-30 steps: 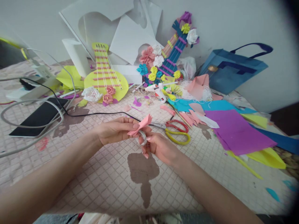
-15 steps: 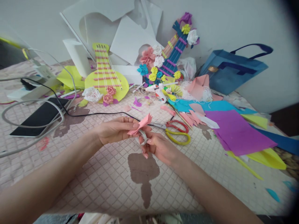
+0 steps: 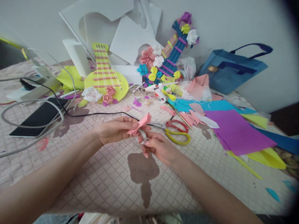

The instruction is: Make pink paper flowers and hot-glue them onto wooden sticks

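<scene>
One small shift shows over the last second: the right hand [image 3: 161, 148] has changed its hold, its thumb now lying flatter along the lower edge of the whitish ring [image 3: 144, 135], while the left hand [image 3: 118, 128] has hardly moved. To judge by this, the left steadies the piece and the right does the finer work. The folded pink paper [image 3: 140, 123] is fanned at its ends and tilts up to the right, held above the desk [image 3: 100, 177] with the ring directly beneath it. The left fingers pinch the paper, thumb on top; the right fingers appear to pinch the ring, though the contact is partly hidden. Whether the ring is a tape roll or coiled cord I cannot tell.

Just beyond the hands lie the scissors [image 3: 166, 127], blades pointing toward the held paper, and a black cord [image 3: 100, 114] runs behind the left hand; both crowd the far side. Farther back are the glue gun [image 3: 159, 91], the yellow guitar shape [image 3: 121, 81] and the flower-covered blue guitar shape [image 3: 172, 60]. Pink scraps [image 3: 191, 118] and a purple sheet [image 3: 239, 130] spread to the right, and a dark flat device [image 3: 38, 121] sits at left under looping cable.
</scene>
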The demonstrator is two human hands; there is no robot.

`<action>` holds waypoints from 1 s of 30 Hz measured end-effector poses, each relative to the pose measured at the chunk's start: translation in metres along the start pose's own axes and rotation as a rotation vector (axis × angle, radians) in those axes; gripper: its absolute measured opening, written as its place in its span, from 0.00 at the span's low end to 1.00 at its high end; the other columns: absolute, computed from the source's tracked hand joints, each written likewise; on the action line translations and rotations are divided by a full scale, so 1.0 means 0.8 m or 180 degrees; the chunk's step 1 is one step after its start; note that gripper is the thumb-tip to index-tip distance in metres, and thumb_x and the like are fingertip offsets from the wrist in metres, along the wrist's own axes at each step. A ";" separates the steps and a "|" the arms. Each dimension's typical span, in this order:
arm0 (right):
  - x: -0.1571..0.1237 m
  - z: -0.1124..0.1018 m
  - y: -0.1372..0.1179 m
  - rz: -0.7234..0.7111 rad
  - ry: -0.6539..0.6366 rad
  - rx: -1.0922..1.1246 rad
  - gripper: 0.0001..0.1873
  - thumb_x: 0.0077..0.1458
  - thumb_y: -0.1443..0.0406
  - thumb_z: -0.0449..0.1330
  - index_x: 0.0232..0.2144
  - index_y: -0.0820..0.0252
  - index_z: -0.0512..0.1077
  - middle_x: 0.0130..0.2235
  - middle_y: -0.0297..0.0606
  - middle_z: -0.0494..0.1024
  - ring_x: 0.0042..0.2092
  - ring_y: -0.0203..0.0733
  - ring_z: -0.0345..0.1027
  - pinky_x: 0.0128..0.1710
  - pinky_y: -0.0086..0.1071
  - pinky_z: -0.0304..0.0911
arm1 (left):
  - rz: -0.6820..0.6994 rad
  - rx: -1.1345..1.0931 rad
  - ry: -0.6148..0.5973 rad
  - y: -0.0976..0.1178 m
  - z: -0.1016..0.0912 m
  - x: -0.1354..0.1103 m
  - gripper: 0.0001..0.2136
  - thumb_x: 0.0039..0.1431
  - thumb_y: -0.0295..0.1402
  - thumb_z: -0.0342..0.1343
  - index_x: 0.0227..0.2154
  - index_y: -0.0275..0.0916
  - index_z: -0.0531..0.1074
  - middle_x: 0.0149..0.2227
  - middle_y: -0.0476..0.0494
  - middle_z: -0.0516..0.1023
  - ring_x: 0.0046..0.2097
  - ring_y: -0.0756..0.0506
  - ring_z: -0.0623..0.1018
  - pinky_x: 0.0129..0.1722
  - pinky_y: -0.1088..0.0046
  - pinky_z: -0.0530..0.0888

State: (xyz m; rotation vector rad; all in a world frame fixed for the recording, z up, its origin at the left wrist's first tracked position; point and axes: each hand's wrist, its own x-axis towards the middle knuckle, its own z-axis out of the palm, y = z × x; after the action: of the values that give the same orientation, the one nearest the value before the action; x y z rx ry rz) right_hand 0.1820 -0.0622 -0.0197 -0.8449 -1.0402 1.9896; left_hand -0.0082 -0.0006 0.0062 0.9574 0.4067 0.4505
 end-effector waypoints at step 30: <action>-0.034 -0.024 -0.030 -0.1055 0.0149 -0.4606 0.13 0.57 0.66 0.57 0.46 0.55 0.67 0.52 0.43 0.67 0.45 0.44 0.67 0.44 0.39 0.64 | 0.0379 0.1461 0.1724 0.020 -0.018 -0.005 0.13 0.47 0.40 0.64 0.21 0.36 0.69 0.22 0.52 0.68 0.28 0.52 0.68 0.30 0.76 0.65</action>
State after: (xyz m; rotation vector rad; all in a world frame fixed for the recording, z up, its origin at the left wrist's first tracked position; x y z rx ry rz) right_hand 0.2186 -0.0672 -0.0021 -1.2356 -2.4030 0.6834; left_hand -0.0218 0.0154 0.0129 1.3051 0.9763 0.7479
